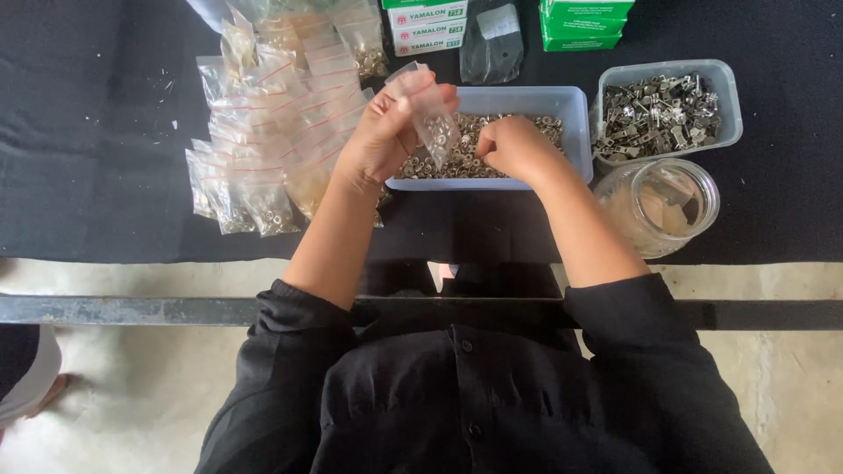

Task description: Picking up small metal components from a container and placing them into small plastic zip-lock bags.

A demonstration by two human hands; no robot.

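My left hand holds a small clear plastic bag upright over the left end of a shallow clear tray. The tray is filled with small silver nuts. My right hand is bunched with its fingers down among the nuts in the tray; whether it grips any is hidden. Both hands sit close together above the black table cover.
A heap of small filled zip bags lies left of the tray. A clear tub of metal zipper parts and a round clear jar stand at the right. Green and white boxes and an empty bag lie at the back.
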